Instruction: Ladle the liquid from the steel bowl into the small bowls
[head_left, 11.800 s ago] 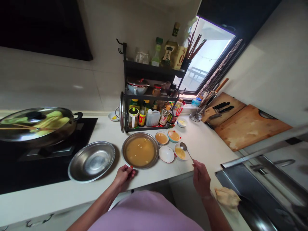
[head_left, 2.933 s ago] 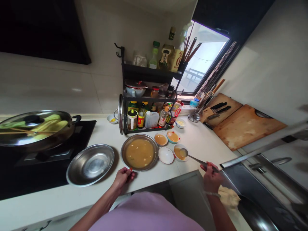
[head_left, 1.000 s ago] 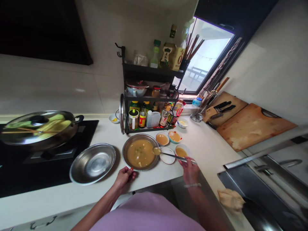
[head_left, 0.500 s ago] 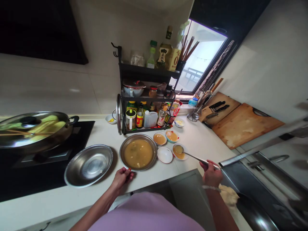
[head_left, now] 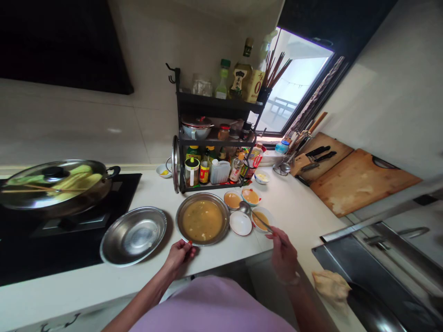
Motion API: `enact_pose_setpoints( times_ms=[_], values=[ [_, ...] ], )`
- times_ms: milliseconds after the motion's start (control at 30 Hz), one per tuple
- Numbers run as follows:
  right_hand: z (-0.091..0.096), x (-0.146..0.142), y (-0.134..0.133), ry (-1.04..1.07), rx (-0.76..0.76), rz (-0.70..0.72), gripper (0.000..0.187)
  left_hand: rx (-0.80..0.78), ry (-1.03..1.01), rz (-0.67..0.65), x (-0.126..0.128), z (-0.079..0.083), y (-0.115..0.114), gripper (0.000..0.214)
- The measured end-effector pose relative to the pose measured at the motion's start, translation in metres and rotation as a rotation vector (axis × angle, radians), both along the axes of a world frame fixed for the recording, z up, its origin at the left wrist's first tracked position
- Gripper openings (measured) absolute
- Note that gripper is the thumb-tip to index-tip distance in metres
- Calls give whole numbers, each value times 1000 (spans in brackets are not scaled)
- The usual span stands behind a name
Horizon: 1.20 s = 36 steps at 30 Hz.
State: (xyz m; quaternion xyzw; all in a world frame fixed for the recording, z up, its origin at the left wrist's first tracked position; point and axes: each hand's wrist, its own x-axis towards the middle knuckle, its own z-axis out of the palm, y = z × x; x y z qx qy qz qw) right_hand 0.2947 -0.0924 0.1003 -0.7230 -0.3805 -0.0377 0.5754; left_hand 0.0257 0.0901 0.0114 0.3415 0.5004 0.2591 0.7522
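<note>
Pale walls meet in a kitchen corner, with a window (head_left: 294, 78) at the upper right and a black stove (head_left: 20, 258) at the left, where a pan with a glass lid (head_left: 79, 196) stands. White and bare in places, the table (head_left: 301, 214) runs from there toward a dark sink (head_left: 367, 267). At the back of the table, a black rack (head_left: 221, 101) carries bottles and jars.

Near the middle of the table sits a steel basin (head_left: 179, 225) of cloudy yellow-brown liquid with pale bits floating in it. The left hand (head_left: 178, 257) is at its near edge, fingers narrow and pinching the rim. A second, wider metal bowl (head_left: 134, 235) stands just to the left.

The right hand (head_left: 284, 256) has its fingers closed around the handle of a ladle (head_left: 260, 221) — the handle slants over a white bowl (head_left: 273, 220) holding similar liquid, and the head is near the back edge of a white dish (head_left: 241, 223). Whether the head touches anything, or carries liquid, I cannot tell. Behind are two more small filled bowls — a brown-rimmed bowl (head_left: 225, 202) and a blue-sided bowl (head_left: 251, 204), side by side.
</note>
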Motion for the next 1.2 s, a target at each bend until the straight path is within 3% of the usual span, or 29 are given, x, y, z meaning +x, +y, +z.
enact_pose_setpoints(
  times_ms=[233,333,433,567,800,967,1200],
  values=[
    [-20,-60,66,91,53,325,23,8,9,-6,1,0,0,31],
    [-32,-69,91,30,3,456,25,7,-8,-10,1,-2,0,32],
    [-43,-69,113,-35,-23,491,27,11,-22,0,1,-4,0,32],
    [-54,-66,138,16,-19,476,27,8,-11,12,1,-5,0,31],
    [-62,-61,158,514,63,271,32,11,-7,7,1,-6,0,35],
    [-63,-47,149,619,108,168,37,10,-22,21,1,-9,-1,35],
    [-51,-33,112,773,211,53,34,3,-26,21,1,-9,0,33]
  ],
)
